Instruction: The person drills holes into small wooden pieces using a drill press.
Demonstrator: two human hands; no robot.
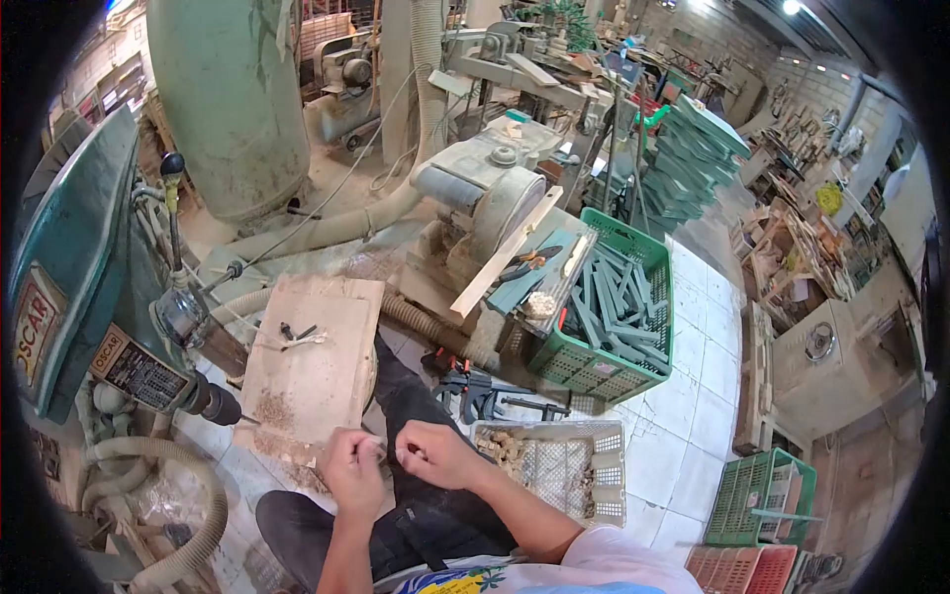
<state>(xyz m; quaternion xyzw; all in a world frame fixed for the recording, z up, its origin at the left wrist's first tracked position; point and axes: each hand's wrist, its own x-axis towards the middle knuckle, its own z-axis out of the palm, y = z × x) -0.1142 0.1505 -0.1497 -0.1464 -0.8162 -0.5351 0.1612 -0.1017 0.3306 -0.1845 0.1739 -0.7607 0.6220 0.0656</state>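
Note:
My left hand [354,469] is curled closed over the near edge of the wooden board on the drill press. My right hand [432,453], also closed, is just beside it above my dark trousers; anything inside either hand is too small or hidden to make out. The wooden board [322,366] carries sawdust and a few small dark pieces [296,333]. The drill chuck [215,404] with its bit points at the board's left side.
A white basket [606,433] with wood bits stands right of my legs. Behind it are black clamps [479,393] and a green crate [648,371] of painted sticks. A sander [507,203] stands ahead; hoses [203,460] curve at left.

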